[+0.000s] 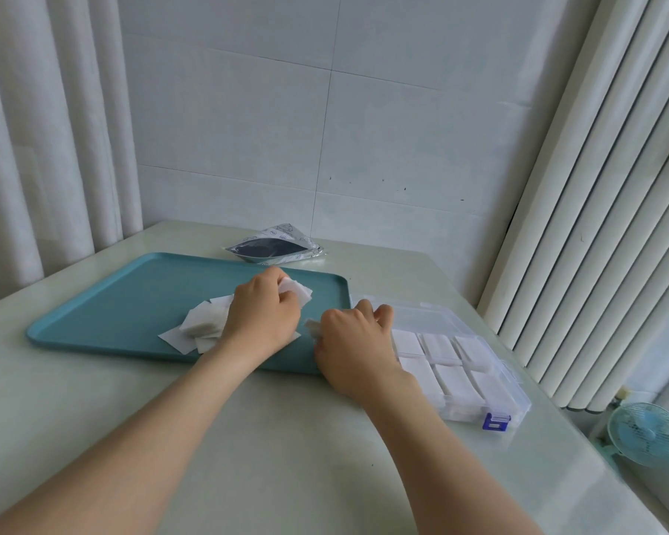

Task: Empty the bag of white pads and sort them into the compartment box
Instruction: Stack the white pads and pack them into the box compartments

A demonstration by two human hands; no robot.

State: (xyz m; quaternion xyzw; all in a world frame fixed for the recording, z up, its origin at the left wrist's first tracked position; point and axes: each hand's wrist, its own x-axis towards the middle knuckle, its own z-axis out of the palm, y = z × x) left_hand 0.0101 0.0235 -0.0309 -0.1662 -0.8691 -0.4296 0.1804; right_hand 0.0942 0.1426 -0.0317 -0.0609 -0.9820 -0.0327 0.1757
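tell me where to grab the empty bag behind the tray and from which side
Take the bag by its open mouth edge, which gapes toward the tray, coming from the front over the tray's far rim. It lies flat on the table, so a pinch grip on that lifted lip is probably easier than scraping at its flat sealed sides.

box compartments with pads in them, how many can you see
6 in the box, in two rows of three: far row at; near row at. The right hand may hide more.
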